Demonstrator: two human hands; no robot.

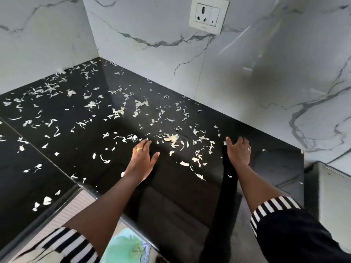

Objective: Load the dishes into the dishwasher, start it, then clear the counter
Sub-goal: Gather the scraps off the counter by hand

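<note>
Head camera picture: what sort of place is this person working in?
Most likely a home kitchen. A glossy black stone counter is strewn with pale peel scraps, the walls behind have a marble look, and a socket with a switch is set into the wall above the counter.

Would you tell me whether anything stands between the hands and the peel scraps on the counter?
Nothing visible does. The left hand and right hand rest on the black counter with peel scraps lying loose between and just beyond them, no dish or tool in between.
</note>
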